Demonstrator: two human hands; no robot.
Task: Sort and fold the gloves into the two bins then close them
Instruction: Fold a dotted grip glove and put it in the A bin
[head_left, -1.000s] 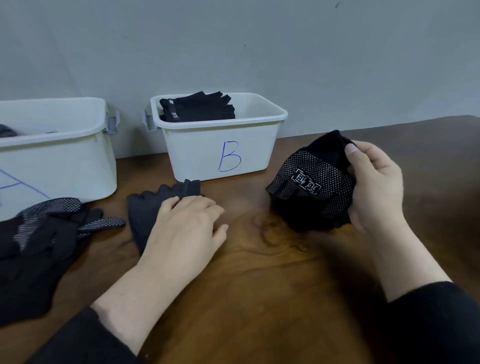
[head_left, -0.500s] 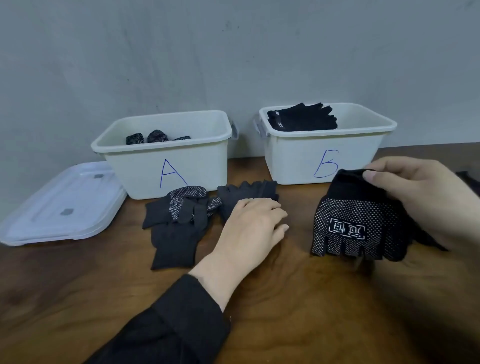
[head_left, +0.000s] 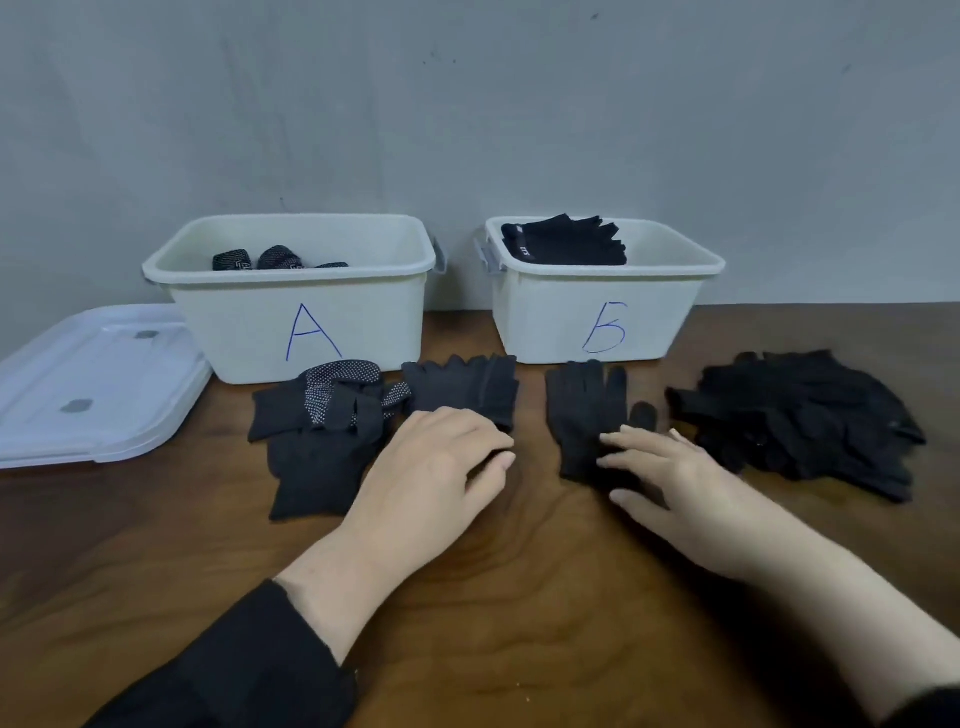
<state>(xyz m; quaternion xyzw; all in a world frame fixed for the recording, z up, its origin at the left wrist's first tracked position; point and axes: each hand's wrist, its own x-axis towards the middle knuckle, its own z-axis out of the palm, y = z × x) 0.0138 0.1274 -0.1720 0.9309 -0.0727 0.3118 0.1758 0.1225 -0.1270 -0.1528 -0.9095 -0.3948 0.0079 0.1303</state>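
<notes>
The left hand (head_left: 441, 467) lay palm down on the dark wooden table (head_left: 493, 597), its fingers loosely bent and resting on the near edge of a flat black fingerless knit glove (head_left: 467, 387), gripping nothing. The right hand (head_left: 670, 478) was also palm down, fingers straight and slightly spread, pressing the cuff end of a plain black full-fingered knit glove (head_left: 582, 405) laid flat with its fingertips pointing toward the wall.

Just left of the fingerless glove sat a small heap of black gloves with white grip dots (head_left: 327, 415), touching it at one corner. Well to the right of the right hand lay a larger loose pile of black gloves (head_left: 800, 415).

Behind these stood two open white plastic bins against the grey wall. The bin marked A in blue (head_left: 306, 322) held several rolled dotted gloves (head_left: 260, 258). The bin marked B in blue (head_left: 597, 312) held a stack of folded black fingerless gloves (head_left: 566, 244) at its left end. A clear white plastic lid (head_left: 88, 384) lay flat on the table beside bin A, at its left.
</notes>
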